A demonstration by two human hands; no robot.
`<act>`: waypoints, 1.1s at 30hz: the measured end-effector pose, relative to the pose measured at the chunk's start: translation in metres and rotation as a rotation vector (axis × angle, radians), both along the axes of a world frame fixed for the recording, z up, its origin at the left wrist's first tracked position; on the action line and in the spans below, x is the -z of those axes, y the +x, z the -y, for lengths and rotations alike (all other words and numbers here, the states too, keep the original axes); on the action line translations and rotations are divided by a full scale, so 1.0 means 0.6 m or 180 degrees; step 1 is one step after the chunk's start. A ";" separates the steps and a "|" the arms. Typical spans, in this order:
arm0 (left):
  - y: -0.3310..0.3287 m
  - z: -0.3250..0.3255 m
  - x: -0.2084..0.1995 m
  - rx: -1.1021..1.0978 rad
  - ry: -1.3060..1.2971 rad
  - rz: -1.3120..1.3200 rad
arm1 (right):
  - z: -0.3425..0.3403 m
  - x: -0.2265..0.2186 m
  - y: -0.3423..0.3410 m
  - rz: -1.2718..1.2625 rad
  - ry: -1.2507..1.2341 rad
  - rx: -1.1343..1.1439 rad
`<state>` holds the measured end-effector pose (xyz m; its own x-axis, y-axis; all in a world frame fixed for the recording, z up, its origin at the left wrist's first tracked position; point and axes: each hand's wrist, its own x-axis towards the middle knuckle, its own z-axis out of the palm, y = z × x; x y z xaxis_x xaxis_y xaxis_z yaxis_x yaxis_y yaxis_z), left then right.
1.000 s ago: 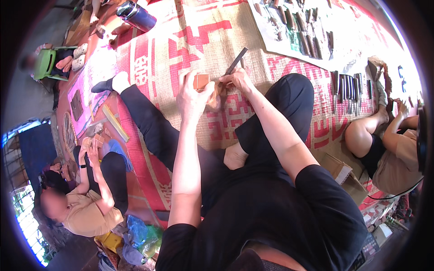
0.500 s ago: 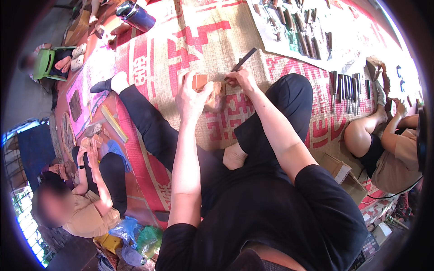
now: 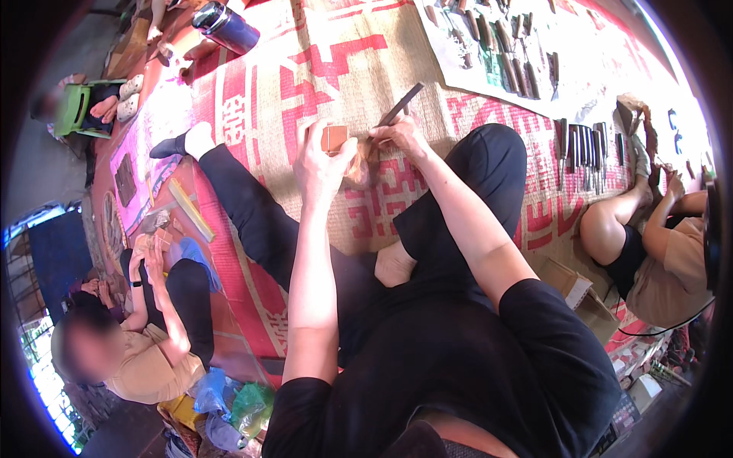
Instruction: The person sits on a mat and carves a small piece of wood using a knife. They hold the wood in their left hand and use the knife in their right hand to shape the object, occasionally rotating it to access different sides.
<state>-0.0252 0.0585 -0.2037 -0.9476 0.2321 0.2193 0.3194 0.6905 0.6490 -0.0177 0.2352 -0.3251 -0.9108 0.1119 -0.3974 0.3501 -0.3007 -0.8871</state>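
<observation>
My left hand (image 3: 314, 169) is closed round a small brown block (image 3: 335, 140) with flat faces, probably wood. Beneath its thumb, a pale, amber-toned piece (image 3: 357, 166) shows beside the block; blur keeps me from telling what it is. My right hand (image 3: 403, 137) grips a slim dark stick-like tool (image 3: 403, 104), which slants up to the right. The tool's lower end lies close to the amber piece, and whether they touch I cannot tell. Both hands are over the red and straw-coloured woven mat (image 3: 359, 76), between my bent legs.
Several dark-handled tools (image 3: 584, 147) lie in a row at right, with more on a white sheet (image 3: 450, 65) beyond. A dark blue flask (image 3: 229, 29) stands far left. Co-workers sit at left (image 3: 156, 351) and right (image 3: 672, 267). A cardboard box (image 3: 569, 294) is beside my right knee.
My right hand has shifted slightly left with the dark tool, bringing it nearer the block. My left hand still holds the block in nearly the same place.
</observation>
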 end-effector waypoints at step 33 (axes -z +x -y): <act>-0.016 0.039 0.024 -0.0315 0.0498 0.0125 | 0.011 -0.016 -0.004 -0.0300 0.0092 -0.0094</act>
